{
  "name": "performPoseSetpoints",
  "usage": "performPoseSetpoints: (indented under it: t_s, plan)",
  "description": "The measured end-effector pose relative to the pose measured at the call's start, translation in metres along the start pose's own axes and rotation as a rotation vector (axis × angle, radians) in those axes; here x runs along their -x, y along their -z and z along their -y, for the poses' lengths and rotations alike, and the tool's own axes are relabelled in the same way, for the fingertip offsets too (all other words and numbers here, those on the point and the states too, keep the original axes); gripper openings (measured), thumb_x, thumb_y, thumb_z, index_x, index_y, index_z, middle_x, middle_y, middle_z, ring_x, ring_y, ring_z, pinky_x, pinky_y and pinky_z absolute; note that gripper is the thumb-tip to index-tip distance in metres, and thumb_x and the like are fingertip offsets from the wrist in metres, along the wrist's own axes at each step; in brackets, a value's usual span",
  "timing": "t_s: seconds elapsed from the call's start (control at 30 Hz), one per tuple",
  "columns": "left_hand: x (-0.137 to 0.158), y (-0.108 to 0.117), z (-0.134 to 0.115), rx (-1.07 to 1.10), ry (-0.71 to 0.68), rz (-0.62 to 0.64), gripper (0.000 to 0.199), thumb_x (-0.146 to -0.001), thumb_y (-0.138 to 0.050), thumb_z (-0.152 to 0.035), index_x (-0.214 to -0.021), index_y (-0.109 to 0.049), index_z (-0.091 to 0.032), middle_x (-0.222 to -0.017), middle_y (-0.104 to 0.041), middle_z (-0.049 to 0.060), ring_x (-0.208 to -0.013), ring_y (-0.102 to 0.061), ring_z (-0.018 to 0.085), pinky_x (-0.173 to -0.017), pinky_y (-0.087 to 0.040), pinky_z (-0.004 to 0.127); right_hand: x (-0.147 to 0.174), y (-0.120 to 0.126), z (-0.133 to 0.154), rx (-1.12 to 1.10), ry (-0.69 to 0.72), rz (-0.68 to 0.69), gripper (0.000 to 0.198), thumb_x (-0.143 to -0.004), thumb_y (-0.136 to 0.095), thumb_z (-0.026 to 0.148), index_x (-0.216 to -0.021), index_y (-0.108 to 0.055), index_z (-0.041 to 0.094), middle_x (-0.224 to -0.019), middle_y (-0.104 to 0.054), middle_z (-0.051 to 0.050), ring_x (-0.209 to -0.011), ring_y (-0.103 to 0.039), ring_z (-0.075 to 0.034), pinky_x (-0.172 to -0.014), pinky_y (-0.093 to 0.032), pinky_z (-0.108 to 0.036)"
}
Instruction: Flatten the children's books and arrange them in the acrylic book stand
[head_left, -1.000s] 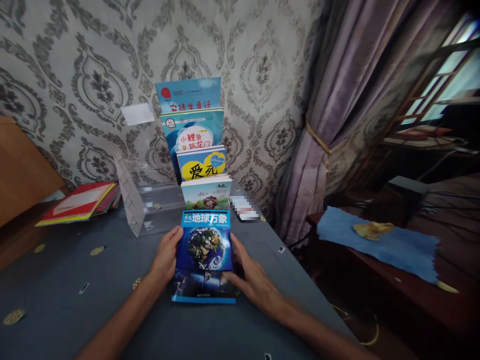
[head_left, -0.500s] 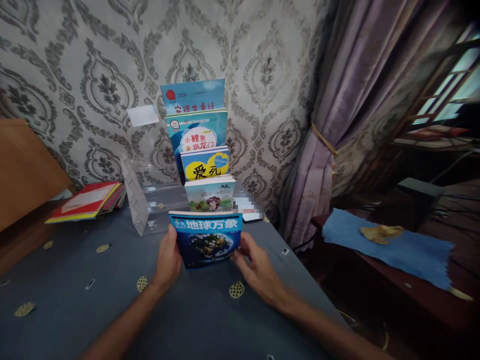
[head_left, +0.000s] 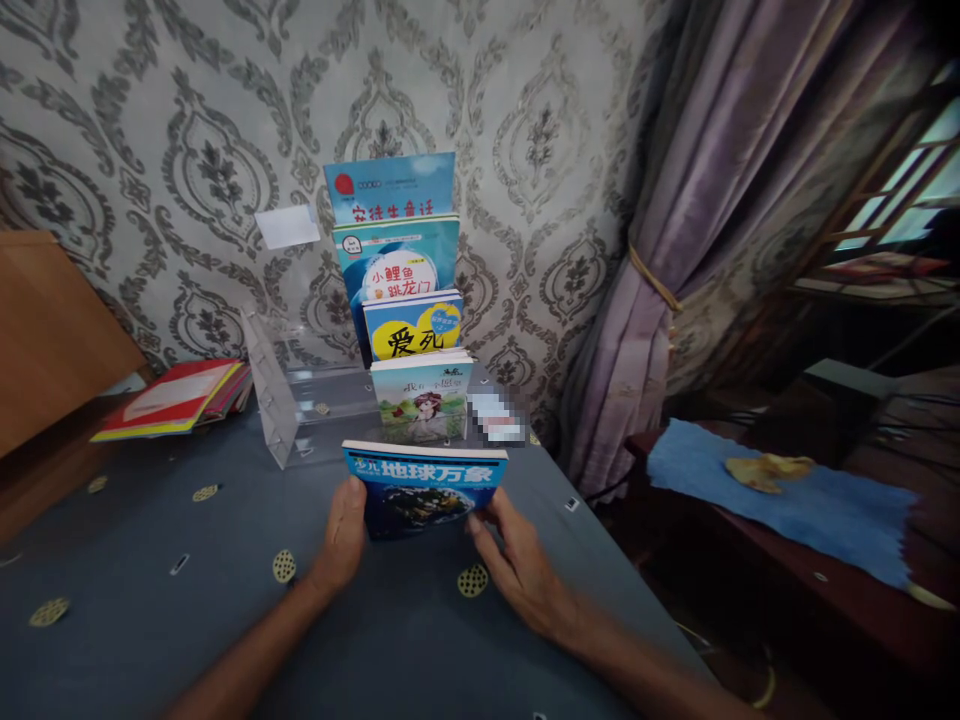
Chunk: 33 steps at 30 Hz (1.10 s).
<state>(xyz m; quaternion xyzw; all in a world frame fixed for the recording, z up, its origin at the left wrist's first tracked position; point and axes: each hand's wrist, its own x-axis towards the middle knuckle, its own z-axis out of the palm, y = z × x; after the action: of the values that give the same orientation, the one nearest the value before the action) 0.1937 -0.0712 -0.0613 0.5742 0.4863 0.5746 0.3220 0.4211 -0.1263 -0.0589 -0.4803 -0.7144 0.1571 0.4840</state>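
A blue book with a globe on its cover [head_left: 424, 495] is held between my two hands, its top edge leaning toward me. My left hand [head_left: 346, 530] grips its left side, and my right hand [head_left: 514, 550] grips its right side with the thumb in front. Just behind it, a clear tiered rack [head_left: 271, 400] holds several books in steps. Lowest is a pale green book with a girl on it [head_left: 422, 400]. Above come a blue and yellow book [head_left: 412, 328], a teal book [head_left: 401, 265] and a light blue book [head_left: 390, 190] at the back.
Red and yellow folders [head_left: 176, 395] lie on the table at the left, beside a wooden panel [head_left: 56, 330]. A blurred-out flat object [head_left: 496, 418] lies right of the rack. At the right, a blue cloth [head_left: 697, 475] carries a yellowish crumpled item [head_left: 769, 472]. A purple curtain [head_left: 637, 300] hangs behind.
The globe book has tilted back so its cover looks foreshortened, and it has come slightly lower and nearer to me. Both hands have kept hold of it.
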Motion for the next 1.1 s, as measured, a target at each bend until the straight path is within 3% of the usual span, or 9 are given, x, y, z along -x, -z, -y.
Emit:
performPoseSetpoints:
  t_s: [0.1,0.23,0.33,0.5,0.7,0.83,0.93,1.1]
  plan:
    - [-0.001,0.009,-0.007,-0.137,-0.117,0.127,0.056,-0.090,-0.044,-0.070,-0.085,-0.067,-0.020,-0.079,-0.067,0.005,-0.081,-0.063,0.022,-0.081,-0.055,0.037,0.000,0.000,-0.001,-0.049,-0.014,0.058,0.010,-0.101,-0.042,0.031,-0.100,-0.050,0.025,-0.087,-0.063,-0.005,-0.082,-0.065,-0.021,-0.078,-0.058,-0.035]
    - [-0.011,0.020,-0.013,-0.340,-0.244,0.305,0.041,-0.087,-0.055,-0.059,-0.093,-0.065,-0.020,-0.076,-0.065,0.004,-0.075,-0.062,0.022,-0.076,-0.053,0.036,-0.003,0.000,-0.001,-0.076,-0.013,0.056,0.009,-0.101,-0.042,0.030,-0.100,-0.050,0.026,-0.087,-0.064,-0.004,-0.081,-0.065,-0.021,-0.077,-0.057,-0.035]
    - [-0.020,0.028,-0.015,-0.486,-0.279,0.389,0.030,-0.083,-0.061,-0.049,-0.093,-0.060,-0.021,-0.070,-0.061,0.001,-0.068,-0.059,0.021,-0.069,-0.051,0.034,-0.006,-0.001,0.000,-0.077,0.021,0.039,0.009,-0.101,-0.042,0.028,-0.101,-0.050,0.026,-0.085,-0.064,-0.003,-0.078,-0.065,-0.020,-0.073,-0.056,-0.033]
    - [-0.035,0.034,-0.024,-0.619,-0.281,0.493,0.018,-0.082,-0.056,-0.038,-0.087,-0.052,-0.022,-0.069,-0.059,0.000,-0.066,-0.059,0.021,-0.064,-0.046,0.032,-0.020,0.001,-0.002,-0.037,0.071,0.020,0.009,-0.101,-0.041,0.026,-0.098,-0.049,0.025,-0.085,-0.063,-0.003,-0.077,-0.064,-0.019,-0.071,-0.053,-0.032]
    - [-0.057,0.018,-0.048,-0.668,-0.307,0.297,0.014,-0.079,-0.056,-0.032,-0.084,-0.045,-0.025,-0.064,-0.051,-0.004,-0.060,-0.055,0.019,-0.058,-0.040,0.030,-0.063,0.005,-0.007,-0.027,0.142,-0.067,0.009,-0.099,-0.042,0.029,-0.100,-0.049,0.025,-0.087,-0.062,-0.003,-0.077,-0.060,-0.020,-0.073,-0.051,-0.034]
    - [-0.071,0.006,-0.055,-0.685,-0.422,0.155,0.019,-0.082,-0.057,-0.034,-0.074,-0.042,-0.026,-0.063,-0.046,-0.003,-0.062,-0.054,0.020,-0.062,-0.043,0.032,-0.098,0.011,-0.008,-0.051,0.173,-0.120,0.014,-0.100,-0.040,0.034,-0.101,-0.051,0.025,-0.086,-0.060,-0.004,-0.079,-0.058,-0.021,-0.077,-0.051,-0.037]
    - [-0.080,0.000,-0.055,-0.666,-0.507,0.102,0.022,-0.087,-0.055,-0.033,-0.072,-0.041,-0.026,-0.066,-0.047,-0.001,-0.071,-0.057,0.022,-0.071,-0.048,0.034,-0.118,0.013,-0.010,-0.096,0.212,-0.155,0.021,-0.101,-0.039,0.036,-0.112,-0.054,0.024,-0.094,-0.062,-0.006,-0.087,-0.059,-0.022,-0.085,-0.052,-0.041]
    - [-0.088,-0.007,-0.051,-0.676,-0.472,0.087,0.008,-0.088,-0.053,-0.028,-0.086,-0.048,-0.023,-0.076,-0.057,0.003,-0.077,-0.061,0.023,-0.074,-0.050,0.036,-0.133,0.010,-0.022,-0.139,0.249,-0.166,0.025,-0.100,-0.042,0.036,-0.117,-0.055,0.023,-0.103,-0.063,-0.008,-0.093,-0.060,-0.023,-0.090,-0.052,-0.042]
